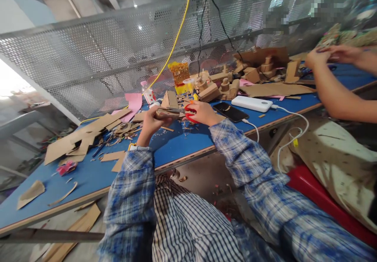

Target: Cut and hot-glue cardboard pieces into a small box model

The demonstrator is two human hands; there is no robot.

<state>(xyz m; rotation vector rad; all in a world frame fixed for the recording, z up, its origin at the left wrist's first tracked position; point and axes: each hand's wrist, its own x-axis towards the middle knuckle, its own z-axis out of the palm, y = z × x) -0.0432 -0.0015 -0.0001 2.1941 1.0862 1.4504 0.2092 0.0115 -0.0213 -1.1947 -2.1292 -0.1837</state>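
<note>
My left hand [150, 123] grips a small brown piece of cardboard [165, 114] above the blue table. In my right hand [204, 113] are scissors with red handles [191, 117], my fingers closed around them. The scissor blades point left and lie against the cardboard piece; whether they are apart I cannot make out. Just behind my hands stands a folded cardboard shape [170, 99]. Small cardboard scraps lie on the table beneath and around the scissors.
Cardboard sheets [97, 126] and offcuts cover the left of the table [176, 148]. To the right are a black phone [231, 112] and a cabled white power bank [252, 103]. Built cardboard pieces [207, 91] and a bottle [148, 93] stand behind. Another person's arms [332, 85] reach in at right.
</note>
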